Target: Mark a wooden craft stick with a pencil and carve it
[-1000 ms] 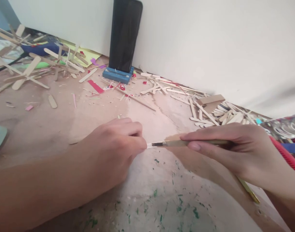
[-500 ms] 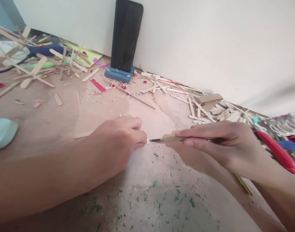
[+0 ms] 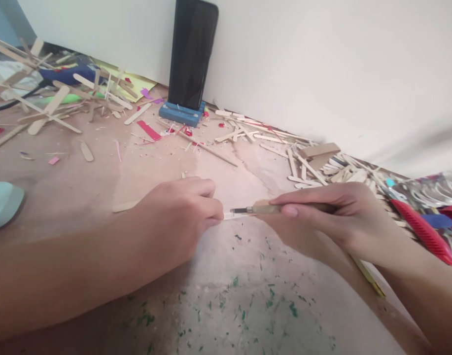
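Note:
My left hand [image 3: 187, 212] is closed low over the table, fingertips pinching a thin pale strip [image 3: 233, 216] that sticks out to the right. Most of the strip is hidden under the fingers, so its kind is unclear. My right hand [image 3: 332, 212] grips a craft knife [image 3: 268, 209] by its slim tan handle. Its narrow dark blade points left, just above the strip and close to my left fingertips. A craft stick [image 3: 125, 206] lies on the table, partly covered by my left wrist.
A phone [image 3: 193, 54] leans upright in a blue stand [image 3: 181, 113]. Craft-stick constructions [image 3: 50, 108] are at the left, loose craft sticks [image 3: 307, 167] at the right. A red ridged-handled tool [image 3: 423, 231] lies beyond my right wrist. Green shavings [image 3: 272, 288] litter the front; a pale-green object [image 3: 4, 204] sits left.
The craft knife has shifted slightly right and up, its blade now a little farther from my left fingertips. My left hand has kept its hold on the pale strip.

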Tool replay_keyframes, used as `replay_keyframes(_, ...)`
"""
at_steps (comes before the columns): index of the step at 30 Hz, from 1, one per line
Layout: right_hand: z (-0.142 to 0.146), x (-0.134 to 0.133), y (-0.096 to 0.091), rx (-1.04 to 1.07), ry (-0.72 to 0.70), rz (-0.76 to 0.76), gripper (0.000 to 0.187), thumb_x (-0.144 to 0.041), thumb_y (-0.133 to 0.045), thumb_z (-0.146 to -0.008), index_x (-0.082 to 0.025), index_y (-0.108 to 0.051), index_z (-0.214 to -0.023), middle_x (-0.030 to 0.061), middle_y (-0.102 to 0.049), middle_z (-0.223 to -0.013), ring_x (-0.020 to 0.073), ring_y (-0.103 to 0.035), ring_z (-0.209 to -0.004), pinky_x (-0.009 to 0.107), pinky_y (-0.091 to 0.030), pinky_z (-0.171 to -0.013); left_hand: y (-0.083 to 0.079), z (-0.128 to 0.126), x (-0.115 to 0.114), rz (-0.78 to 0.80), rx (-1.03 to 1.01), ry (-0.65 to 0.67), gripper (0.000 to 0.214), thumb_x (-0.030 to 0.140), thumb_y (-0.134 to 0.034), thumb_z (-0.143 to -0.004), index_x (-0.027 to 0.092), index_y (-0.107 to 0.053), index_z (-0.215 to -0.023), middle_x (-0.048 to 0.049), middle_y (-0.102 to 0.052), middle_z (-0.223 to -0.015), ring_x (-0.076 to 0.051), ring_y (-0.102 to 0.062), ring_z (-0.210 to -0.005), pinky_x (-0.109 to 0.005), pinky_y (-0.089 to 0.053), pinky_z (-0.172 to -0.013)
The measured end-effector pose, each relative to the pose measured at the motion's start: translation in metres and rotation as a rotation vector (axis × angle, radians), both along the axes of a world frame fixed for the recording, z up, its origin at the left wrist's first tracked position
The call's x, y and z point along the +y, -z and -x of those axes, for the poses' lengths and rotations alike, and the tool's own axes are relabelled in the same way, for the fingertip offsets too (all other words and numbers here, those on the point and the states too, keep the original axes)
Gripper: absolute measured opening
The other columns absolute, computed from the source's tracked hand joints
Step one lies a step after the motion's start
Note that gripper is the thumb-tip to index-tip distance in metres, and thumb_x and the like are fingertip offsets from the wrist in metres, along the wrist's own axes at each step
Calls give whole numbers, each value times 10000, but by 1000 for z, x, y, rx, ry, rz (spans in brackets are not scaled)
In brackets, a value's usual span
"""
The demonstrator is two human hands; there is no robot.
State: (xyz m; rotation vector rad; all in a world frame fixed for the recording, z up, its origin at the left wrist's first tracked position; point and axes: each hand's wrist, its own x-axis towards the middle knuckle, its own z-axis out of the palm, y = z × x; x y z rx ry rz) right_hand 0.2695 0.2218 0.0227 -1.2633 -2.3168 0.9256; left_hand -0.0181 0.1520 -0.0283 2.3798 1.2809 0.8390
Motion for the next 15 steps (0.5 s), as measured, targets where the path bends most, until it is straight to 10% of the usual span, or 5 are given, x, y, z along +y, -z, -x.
replay_keyframes(15, 2, -4, 0, 95, -4, -63, 149, -332, -871, -858, -422, -880, -976, -12, -856, -951, 237, -800, -765, 313, -605, -562, 3, 0, 2, -41, -6, 16, 396, 124, -435, -1007, 240, -790, -875, -4, -612, -768, -144, -566, -683, -306, -373, -586)
